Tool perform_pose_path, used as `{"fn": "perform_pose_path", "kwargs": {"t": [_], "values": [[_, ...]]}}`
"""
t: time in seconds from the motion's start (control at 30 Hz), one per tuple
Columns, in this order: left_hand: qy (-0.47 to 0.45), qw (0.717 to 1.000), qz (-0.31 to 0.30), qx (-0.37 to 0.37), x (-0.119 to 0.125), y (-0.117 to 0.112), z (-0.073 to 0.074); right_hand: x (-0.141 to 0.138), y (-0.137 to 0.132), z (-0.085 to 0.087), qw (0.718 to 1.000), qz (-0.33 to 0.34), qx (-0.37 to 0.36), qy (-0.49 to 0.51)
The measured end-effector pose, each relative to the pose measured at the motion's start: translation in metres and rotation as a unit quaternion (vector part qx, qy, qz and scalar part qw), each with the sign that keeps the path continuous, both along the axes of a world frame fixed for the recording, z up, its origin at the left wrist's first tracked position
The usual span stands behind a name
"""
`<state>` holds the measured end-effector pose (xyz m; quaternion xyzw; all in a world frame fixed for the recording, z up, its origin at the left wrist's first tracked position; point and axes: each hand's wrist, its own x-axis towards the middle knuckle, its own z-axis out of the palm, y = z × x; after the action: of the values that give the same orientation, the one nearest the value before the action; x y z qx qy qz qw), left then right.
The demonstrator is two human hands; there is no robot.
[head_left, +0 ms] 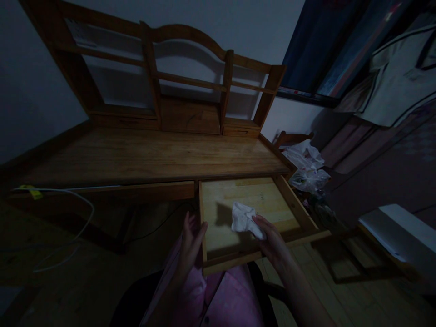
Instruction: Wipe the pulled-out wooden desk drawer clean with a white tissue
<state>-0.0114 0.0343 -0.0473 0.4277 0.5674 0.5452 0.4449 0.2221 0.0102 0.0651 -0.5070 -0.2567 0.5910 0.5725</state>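
Note:
A wooden drawer (294, 204) is pulled out from the right side of a desk (170, 152), and its pale floor shows bare wood. Over that floor my right hand (272, 238) grips a crumpled white cloth (243, 218), which hangs out past the fingertips. Beside the drawer's left wall is my left hand (192, 240), fingers spread and thumb at the wall's edge. Whether the thumb presses on the wood I cannot tell. Nothing is in the left hand.
A shelf unit (190, 81) rises at the desk's back. On the left hangs a white cable (90, 206) with a yellow tag. Plastic bags (306, 163) sit beyond the desk's right end. A wooden stool (354, 254) stands at right, below hanging clothes (402, 77).

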Motion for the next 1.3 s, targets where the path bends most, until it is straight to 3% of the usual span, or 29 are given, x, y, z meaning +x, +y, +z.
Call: {"fn": "perform_pose_path", "kwargs": {"t": [0.07, 0.13, 0.23, 0.4, 0.57, 0.77, 0.9, 1.0, 1.07, 1.17, 1.3], "values": [[0.027, 0.997, 0.061, 0.039, -0.001, 0.007, 0.009, 0.0, -0.001, -0.002, 1.0, -0.001, -0.001, 0.0], [0.057, 0.99, 0.105, 0.077, -0.002, 0.012, 0.029, 0.0, -0.001, -0.005, 1.0, 0.002, 0.001, -0.005], [0.057, 0.985, 0.103, 0.126, -0.001, 0.014, 0.065, 0.0, 0.0, -0.007, 0.999, 0.006, 0.014, -0.033], [-0.032, 0.994, -0.028, 0.105, 0.012, -0.006, 0.115, -0.009, -0.003, 0.016, 0.978, -0.025, 0.117, -0.169], [-0.139, 0.975, -0.153, 0.077, 0.026, -0.033, 0.141, -0.035, -0.023, 0.054, 0.929, -0.019, 0.216, -0.298], [-0.205, 0.96, -0.19, 0.028, 0.025, -0.041, 0.156, -0.059, -0.042, 0.062, 0.92, 0.018, 0.227, -0.319], [-0.187, 0.962, -0.199, 0.009, 0.021, -0.039, 0.153, -0.06, -0.052, 0.065, 0.922, 0.027, 0.213, -0.321], [-0.158, 0.967, -0.192, 0.048, 0.019, -0.037, 0.148, -0.058, -0.06, 0.072, 0.903, 0.001, 0.236, -0.359], [-0.138, 0.968, -0.182, 0.106, 0.017, -0.036, 0.146, -0.057, -0.066, 0.076, 0.872, -0.013, 0.282, -0.4], [-0.096, 0.97, -0.118, 0.191, 0.015, -0.039, 0.147, -0.058, -0.076, 0.08, 0.8, -0.006, 0.379, -0.465], [-0.099, 0.971, -0.049, 0.211, 0.012, -0.044, 0.157, -0.057, -0.09, 0.081, 0.709, 0.008, 0.446, -0.546]]}}
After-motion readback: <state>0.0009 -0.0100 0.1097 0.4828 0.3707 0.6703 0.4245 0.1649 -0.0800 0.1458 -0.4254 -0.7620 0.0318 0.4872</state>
